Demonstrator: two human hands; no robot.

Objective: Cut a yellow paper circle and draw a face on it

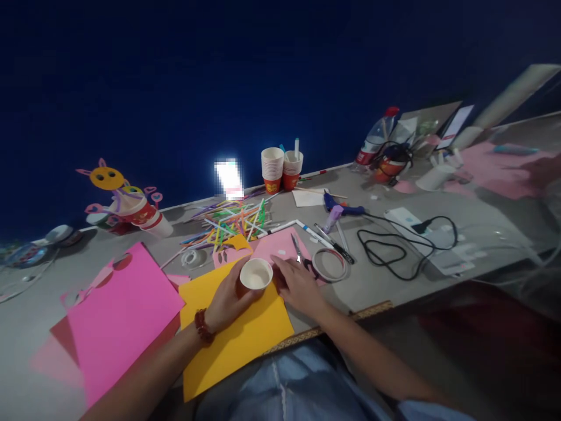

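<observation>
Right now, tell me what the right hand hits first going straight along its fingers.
Likely the yellow paper scrap, then the straw pile; the right hand points up-left, just past the paper cup in the left hand. One view, so uncertain.

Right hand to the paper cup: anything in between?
Nothing visible. The left hand grips the paper cup on the yellow sheet; the right hand lies flat close beside it. The scissors lie past the right hand, not between.
</observation>
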